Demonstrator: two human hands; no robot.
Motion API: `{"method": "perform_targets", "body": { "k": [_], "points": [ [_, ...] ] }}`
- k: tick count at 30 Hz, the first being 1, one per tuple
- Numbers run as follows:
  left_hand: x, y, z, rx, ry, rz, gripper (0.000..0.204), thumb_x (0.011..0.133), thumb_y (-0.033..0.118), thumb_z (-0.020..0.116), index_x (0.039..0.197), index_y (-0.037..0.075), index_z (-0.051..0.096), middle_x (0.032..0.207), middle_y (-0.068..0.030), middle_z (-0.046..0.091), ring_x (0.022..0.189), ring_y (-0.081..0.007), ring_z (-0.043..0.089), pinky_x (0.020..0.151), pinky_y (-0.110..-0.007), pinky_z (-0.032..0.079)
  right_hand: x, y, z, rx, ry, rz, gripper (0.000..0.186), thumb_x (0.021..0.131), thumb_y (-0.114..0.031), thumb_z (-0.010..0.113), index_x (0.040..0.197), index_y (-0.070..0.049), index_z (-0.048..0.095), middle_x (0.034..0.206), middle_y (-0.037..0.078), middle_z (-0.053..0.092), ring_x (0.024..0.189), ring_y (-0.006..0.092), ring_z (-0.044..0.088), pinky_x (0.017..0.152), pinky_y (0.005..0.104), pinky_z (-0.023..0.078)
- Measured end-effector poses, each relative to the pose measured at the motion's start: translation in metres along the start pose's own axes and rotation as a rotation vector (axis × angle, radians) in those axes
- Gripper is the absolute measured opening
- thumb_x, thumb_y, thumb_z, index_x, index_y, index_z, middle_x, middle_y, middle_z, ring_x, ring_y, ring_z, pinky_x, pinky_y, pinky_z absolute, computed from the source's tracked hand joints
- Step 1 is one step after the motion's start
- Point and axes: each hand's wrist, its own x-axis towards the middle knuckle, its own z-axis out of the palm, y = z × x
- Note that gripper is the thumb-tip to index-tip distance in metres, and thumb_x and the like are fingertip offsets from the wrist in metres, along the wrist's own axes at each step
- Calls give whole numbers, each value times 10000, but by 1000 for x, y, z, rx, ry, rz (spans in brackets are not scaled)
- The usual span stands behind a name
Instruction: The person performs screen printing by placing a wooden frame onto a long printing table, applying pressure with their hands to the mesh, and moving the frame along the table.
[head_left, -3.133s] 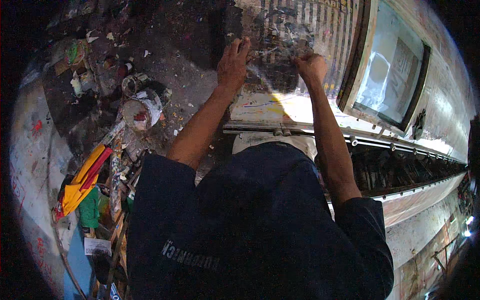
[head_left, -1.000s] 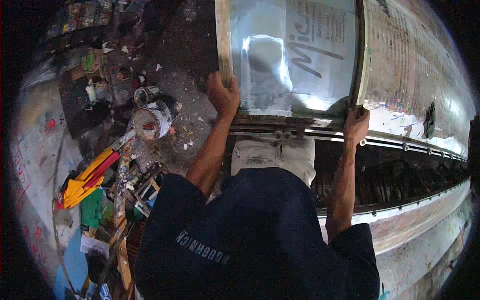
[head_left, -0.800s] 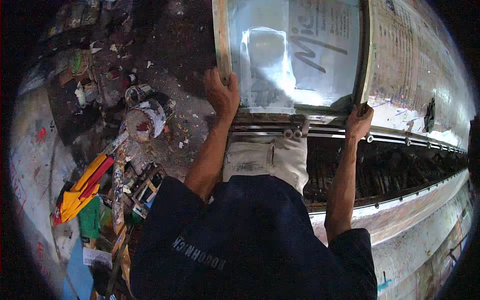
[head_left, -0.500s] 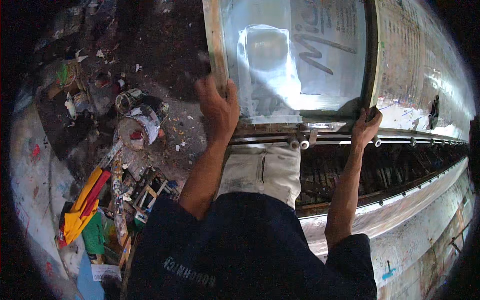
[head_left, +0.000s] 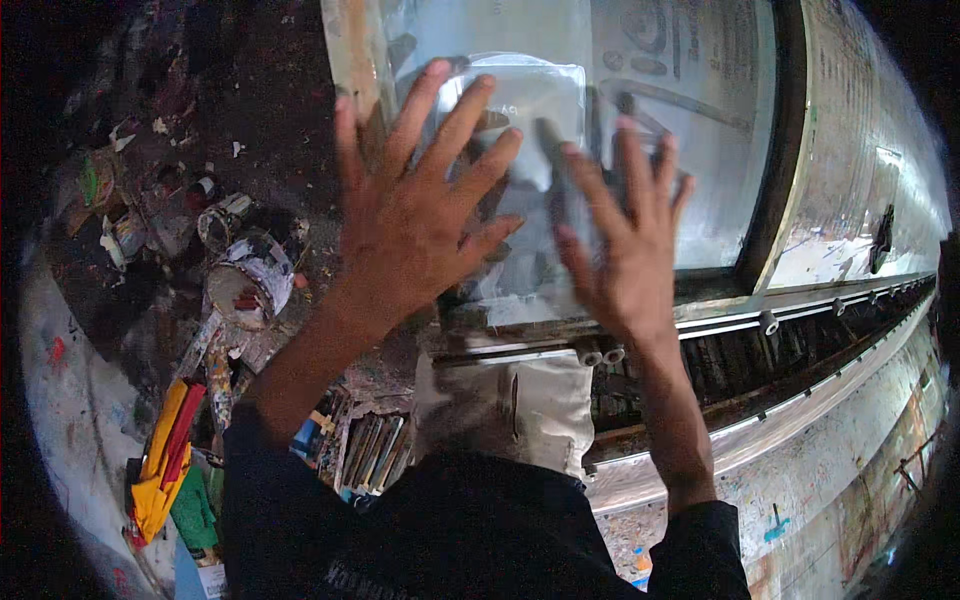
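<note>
A screen-printing frame [head_left: 790,160] lies in front of me, with pale translucent mesh [head_left: 700,215] stretched inside its bars. Light glares off a whitish rectangle [head_left: 545,85] on the mesh, and dark lettering marks its right part. Over the frame's left side and mesh, my left hand [head_left: 405,215] is open, fingers fanned wide. My right hand [head_left: 640,235], also open with fingers apart, is above the middle of the mesh. Neither hand holds anything. Dark reflections or shadows show near the fingertips; whether the fingers touch the mesh I cannot tell.
A long table [head_left: 850,120] stretches away to the right, with a metal rail [head_left: 720,325] along its near edge. Paint-smeared cans [head_left: 250,280] stand on the littered floor at left. Yellow and red cloth [head_left: 170,460] hangs below them. A black clip-like object [head_left: 882,240] lies on the table.
Both hands have let go of the frame's side bars and moved inward over the mesh, fingers spreading. My view has shifted; the frame now appears larger.
</note>
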Motion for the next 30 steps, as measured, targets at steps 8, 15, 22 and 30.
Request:
{"method": "perform_targets", "body": {
  "k": [8,15,22,30],
  "points": [
    [1,-12,7,5,-145,-22,748,806,636,657,1460,304,515,1621,12,325,1504,-320,238,1090,-770,132,28,-15,15,-105,-136,-22,730,826,-411,748,1493,-407,448,1672,25,188,1534,421,90,1111,797,79],
    [1,-12,10,36,-144,-21,776,779,636,672,1458,292,517,1627,16,319,1495,-320,250,1064,-769,177,28,-14,19,-72,-132,-17,735,815,-377,761,1484,-411,460,1671,26,194,1531,437,82,1098,810,59],
    [-2,-15,9,-70,-131,-19,741,747,575,729,1418,311,558,1626,15,323,1481,-324,265,1046,-756,212,28,-16,20,-77,-147,7,751,813,-358,758,1492,-425,443,1677,28,178,1530,443,73,1098,809,49],
    [-2,-13,10,-81,-139,-36,760,701,557,771,1394,308,583,1636,12,303,1493,-313,240,1041,-780,204,27,-15,24,-105,-128,-11,779,806,-369,761,1506,-425,422,1679,40,168,1530,446,63,1102,803,32]
  ]
}}
